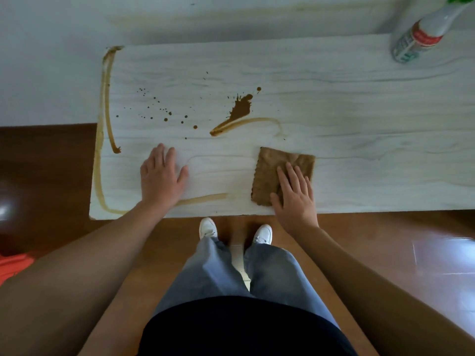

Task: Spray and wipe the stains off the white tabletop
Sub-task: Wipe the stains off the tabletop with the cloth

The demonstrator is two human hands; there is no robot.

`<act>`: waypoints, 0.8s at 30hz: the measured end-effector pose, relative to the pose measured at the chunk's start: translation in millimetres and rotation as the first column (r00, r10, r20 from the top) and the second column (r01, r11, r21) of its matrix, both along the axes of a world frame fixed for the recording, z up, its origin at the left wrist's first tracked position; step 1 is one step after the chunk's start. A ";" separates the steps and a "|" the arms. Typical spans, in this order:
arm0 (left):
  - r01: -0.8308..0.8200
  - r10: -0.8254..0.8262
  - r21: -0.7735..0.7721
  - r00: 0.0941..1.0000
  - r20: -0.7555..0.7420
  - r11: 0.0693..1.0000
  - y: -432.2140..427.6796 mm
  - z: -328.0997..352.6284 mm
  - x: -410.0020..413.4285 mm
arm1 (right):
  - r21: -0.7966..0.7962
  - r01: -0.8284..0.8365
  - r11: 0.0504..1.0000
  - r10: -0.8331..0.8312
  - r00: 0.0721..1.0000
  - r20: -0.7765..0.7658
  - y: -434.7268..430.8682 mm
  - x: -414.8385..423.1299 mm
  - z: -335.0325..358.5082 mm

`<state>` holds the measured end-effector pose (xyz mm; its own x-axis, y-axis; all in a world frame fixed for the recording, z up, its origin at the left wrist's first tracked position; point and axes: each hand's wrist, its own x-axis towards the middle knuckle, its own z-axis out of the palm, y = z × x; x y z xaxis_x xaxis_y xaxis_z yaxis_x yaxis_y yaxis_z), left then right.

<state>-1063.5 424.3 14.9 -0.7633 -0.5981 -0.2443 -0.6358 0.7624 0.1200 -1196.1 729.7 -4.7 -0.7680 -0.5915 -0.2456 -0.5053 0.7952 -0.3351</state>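
The white tabletop (pixel 347 119) carries brown stains: a dark splat (pixel 240 110) in the middle, scattered drops (pixel 164 115) to its left, a long streak (pixel 106 98) down the left edge and a faint smear (pixel 205 199) near the front edge. A folded brown cloth (pixel 275 170) lies flat on the table right of centre. My right hand (pixel 295 196) rests palm down on the cloth's near right part, fingers spread. My left hand (pixel 160 176) lies flat and open on bare tabletop, left of the cloth. A spray bottle (pixel 421 34) stands at the far right corner.
A white wall (pixel 51 60) runs behind and to the left of the table. Brown glossy floor (pixel 46 176) surrounds the table's left end and front. My legs and white shoes (pixel 208 227) stand at the front edge. Something orange (pixel 12 265) lies on the floor at the left.
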 end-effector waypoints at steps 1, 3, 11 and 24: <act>0.024 -0.024 -0.006 1.000 0.002 1.000 -3.0 -1.6 7.1 | 0.006 -0.014 1.000 0.014 1.000 -0.005 1.0 -5.0 1.8; 0.081 -0.081 -0.004 0.997 0.001 0.997 -10.4 -6.4 19.5 | 0.008 -0.014 1.000 0.014 1.000 -0.008 -1.7 -14.6 3.2; 0.144 -0.142 0.034 0.988 -0.054 0.989 -26.2 -19.7 31.7 | 0.064 0.184 0.981 -0.176 0.978 -0.113 -50.2 12.1 -13.9; 0.170 -0.166 0.052 0.983 -0.083 0.984 -122.4 0.3 118.3 | -0.005 -0.012 1.000 0.012 1.000 -0.019 -232.6 182.8 -8.8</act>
<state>-945.2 301.9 15.2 -0.8698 -0.4462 -0.2105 -0.4862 0.8478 0.2117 -1013.3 497.1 -13.6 -0.7654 -0.6019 -0.2277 -0.5212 0.7874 -0.3293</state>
